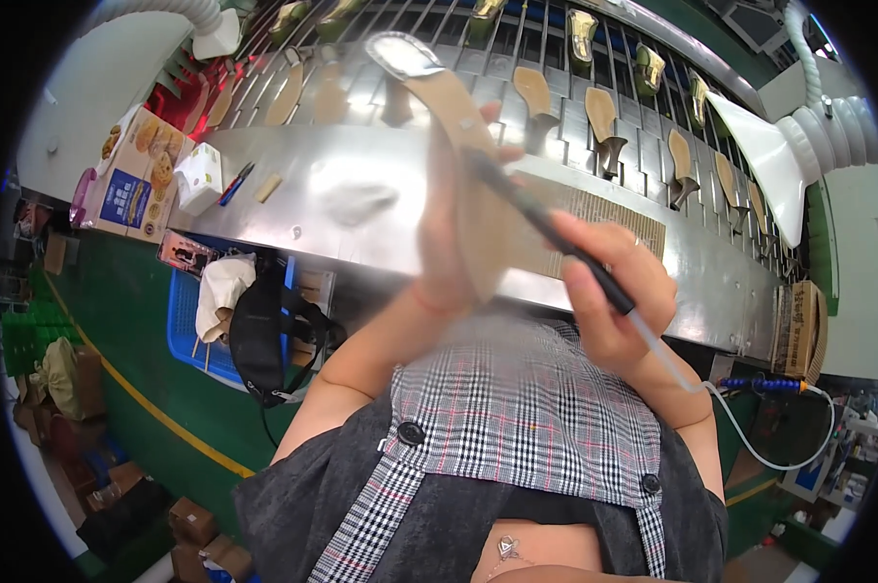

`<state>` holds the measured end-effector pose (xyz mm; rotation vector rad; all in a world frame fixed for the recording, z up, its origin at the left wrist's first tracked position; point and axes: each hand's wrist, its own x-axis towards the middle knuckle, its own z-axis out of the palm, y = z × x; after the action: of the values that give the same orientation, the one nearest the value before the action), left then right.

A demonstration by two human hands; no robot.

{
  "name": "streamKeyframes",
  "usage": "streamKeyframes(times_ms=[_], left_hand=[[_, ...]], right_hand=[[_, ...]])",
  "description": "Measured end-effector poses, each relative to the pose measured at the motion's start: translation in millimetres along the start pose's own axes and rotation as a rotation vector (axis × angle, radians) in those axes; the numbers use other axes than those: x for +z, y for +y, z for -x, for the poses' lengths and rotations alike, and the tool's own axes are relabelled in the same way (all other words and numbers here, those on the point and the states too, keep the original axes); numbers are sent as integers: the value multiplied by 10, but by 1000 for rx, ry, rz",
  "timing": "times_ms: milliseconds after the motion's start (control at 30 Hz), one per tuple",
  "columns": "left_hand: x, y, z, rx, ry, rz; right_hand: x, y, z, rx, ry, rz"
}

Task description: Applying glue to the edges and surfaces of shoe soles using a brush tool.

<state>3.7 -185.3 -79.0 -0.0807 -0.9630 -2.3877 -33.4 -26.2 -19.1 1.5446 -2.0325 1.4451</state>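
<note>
Raised above the metal bench, a long tan shoe sole [483, 219] with a shiny whitish end is blurred by motion. My left hand [447, 223], also smeared, is wrapped round the sole from behind, and some of its fingertips show past the far edge. In my right hand [619, 282] is a slim black pen-like tool [526, 204] with a pale tube at its rear end. The tool slants toward the sole, and its tip lies over the sole's surface. Whether the tip touches it, I cannot tell. A corrugated cardboard sheet [604, 216] lies on the bench behind my right hand.
Beyond the bench [352, 165], a slatted conveyor [468, 92] carries several soles and heeled pieces. A white tissue pack [199, 179], pens [236, 184] and a biscuit box [140, 180] lie left. White extraction hoods [764, 160] flank the bench. A blue crate [191, 325] stands below left.
</note>
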Motion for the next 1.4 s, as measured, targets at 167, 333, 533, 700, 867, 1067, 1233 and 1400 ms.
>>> streamKeyframes(times_ms=[167, 333, 533, 700, 867, 1067, 1233, 1400], left_hand=[[-106, -20, -58, 57, -17, 75], [-83, 32, -97, 105, -34, 118], [-100, 106, -128, 119, 12, 122], [-161, 126, -205, 87, 34, 188], [-125, 177, -222, 51, 70, 219], [-234, 184, -249, -42, 131, 336], [-388, 160, -268, -148, 139, 451], [-339, 224, -230, -259, 196, 478]], right_hand=[[-55, -184, 31, -208, -176, -108], [24, -41, 166, 12, -98, -44], [7, 8, 187, 101, -41, -203], [1, -115, 152, -125, -267, -239], [84, 5, 180, 87, -123, -105], [20, -30, 130, -17, -177, -140], [30, -229, 31, -151, -407, -193], [81, -63, 31, -83, -236, 33]])
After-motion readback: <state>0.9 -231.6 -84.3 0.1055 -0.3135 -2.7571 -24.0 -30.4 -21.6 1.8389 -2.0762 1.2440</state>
